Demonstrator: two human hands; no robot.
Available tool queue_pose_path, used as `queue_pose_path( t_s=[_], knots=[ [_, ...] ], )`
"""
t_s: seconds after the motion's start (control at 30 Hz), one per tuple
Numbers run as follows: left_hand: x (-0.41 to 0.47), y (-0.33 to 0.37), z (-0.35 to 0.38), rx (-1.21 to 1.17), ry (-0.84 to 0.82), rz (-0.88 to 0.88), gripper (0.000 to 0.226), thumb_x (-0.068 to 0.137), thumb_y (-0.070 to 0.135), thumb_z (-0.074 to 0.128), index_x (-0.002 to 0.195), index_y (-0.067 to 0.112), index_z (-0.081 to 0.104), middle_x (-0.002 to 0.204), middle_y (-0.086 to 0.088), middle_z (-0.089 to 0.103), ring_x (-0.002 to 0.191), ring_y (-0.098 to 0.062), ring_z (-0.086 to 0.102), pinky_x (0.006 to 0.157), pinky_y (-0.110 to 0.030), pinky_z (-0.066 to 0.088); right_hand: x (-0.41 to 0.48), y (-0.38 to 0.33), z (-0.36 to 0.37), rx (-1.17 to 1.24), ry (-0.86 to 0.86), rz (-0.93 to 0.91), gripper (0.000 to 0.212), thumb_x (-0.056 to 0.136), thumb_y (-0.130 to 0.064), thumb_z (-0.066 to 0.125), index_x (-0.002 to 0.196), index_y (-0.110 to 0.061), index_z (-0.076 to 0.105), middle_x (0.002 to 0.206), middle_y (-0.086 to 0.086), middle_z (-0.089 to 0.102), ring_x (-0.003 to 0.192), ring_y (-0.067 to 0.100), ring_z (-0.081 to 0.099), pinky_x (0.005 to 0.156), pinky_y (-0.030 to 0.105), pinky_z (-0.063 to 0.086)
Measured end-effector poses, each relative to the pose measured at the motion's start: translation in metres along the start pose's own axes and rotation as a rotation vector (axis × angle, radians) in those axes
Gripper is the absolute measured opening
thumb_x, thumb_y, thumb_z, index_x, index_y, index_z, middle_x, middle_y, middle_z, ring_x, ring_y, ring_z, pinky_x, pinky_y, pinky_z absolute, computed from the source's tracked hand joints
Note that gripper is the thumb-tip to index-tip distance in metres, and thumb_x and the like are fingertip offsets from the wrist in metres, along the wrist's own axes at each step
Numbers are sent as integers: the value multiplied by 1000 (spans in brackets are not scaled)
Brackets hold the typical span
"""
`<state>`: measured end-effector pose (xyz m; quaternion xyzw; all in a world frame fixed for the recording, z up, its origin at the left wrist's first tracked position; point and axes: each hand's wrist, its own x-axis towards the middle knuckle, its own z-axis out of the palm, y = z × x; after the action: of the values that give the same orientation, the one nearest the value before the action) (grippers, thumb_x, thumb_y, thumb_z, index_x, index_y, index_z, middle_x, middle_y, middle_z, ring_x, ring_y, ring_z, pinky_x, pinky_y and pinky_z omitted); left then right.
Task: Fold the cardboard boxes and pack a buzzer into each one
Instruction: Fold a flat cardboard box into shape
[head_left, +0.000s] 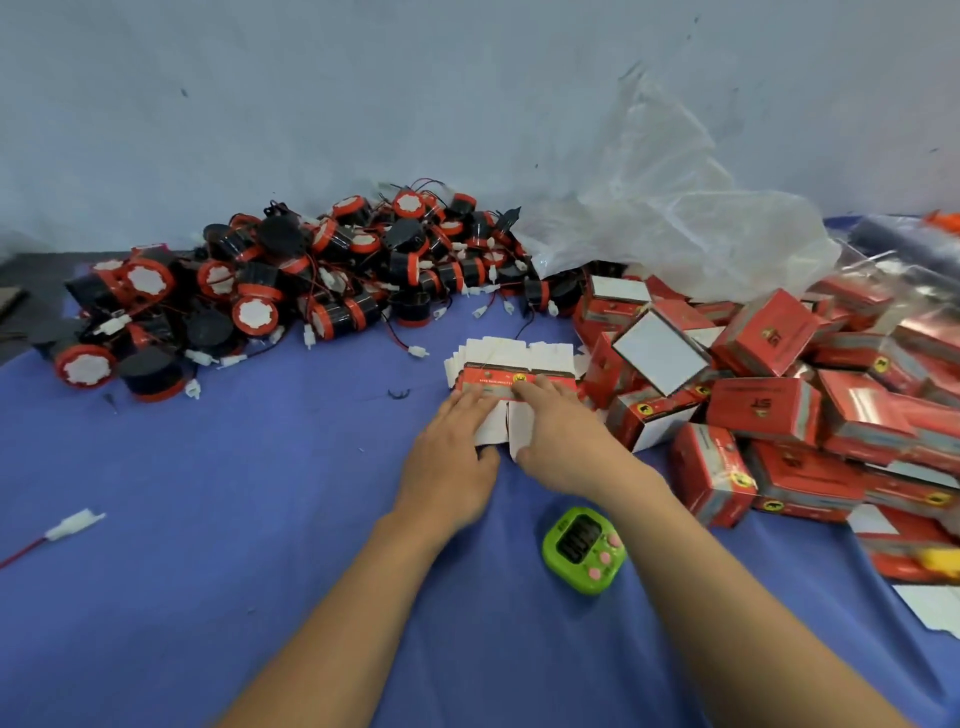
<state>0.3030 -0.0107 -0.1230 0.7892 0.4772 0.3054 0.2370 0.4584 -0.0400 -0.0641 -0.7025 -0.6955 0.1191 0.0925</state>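
A green timer (583, 550) is lying nearest on the blue cloth (208, 519); beyond it, the left hand (452, 460) and right hand (563, 441) are pressing straight fingers onto the stack of flat boxes (511, 356); folded boxes (763, 408) are crowding its right side; buzzers (291, 291) are lying heaped farther back, left.

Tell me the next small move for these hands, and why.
Probably peel the top blank off the stack of flat boxes and pop it open. The left hand and right hand lie on that stack, fingers flat, and loose buzzers wait beyond.
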Motion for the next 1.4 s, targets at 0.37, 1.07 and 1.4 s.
queue_pose_path(
  t_s=[0.37, 1.07, 1.4],
  knots=[
    [1, -2, -4, -89, 145, -67, 49, 98, 26, 56, 146, 35, 53, 142, 14, 57, 124, -20, 54, 98, -33, 47, -6, 15, -6, -193, -5, -94, 79, 82, -11, 68, 154, -28, 39, 143, 3, 58, 123, 30, 58, 84, 31, 45],
    [-1, -2, -13, -343, 223, -218, 21, 92, 42, 63, 101, 61, 68, 84, 36, 66, 81, 8, 60, 65, -7, 42, 5, -4, -78, 473, 871, 45, 20, 86, -24, 58, 77, -8, 66, 60, 11, 57, 58, 30, 52, 56, 44, 48],
    [-13, -36, -106, -1129, 324, -429, 25, 105, 22, 49, 99, 15, 72, 85, 0, 77, 73, -13, 71, 63, -27, 57, -13, -64, 23, 1325, 362, 140, 31, 93, -3, 65, 78, -26, 81, 82, 8, 77, 75, 24, 68, 76, 59, 58]
  ],
)
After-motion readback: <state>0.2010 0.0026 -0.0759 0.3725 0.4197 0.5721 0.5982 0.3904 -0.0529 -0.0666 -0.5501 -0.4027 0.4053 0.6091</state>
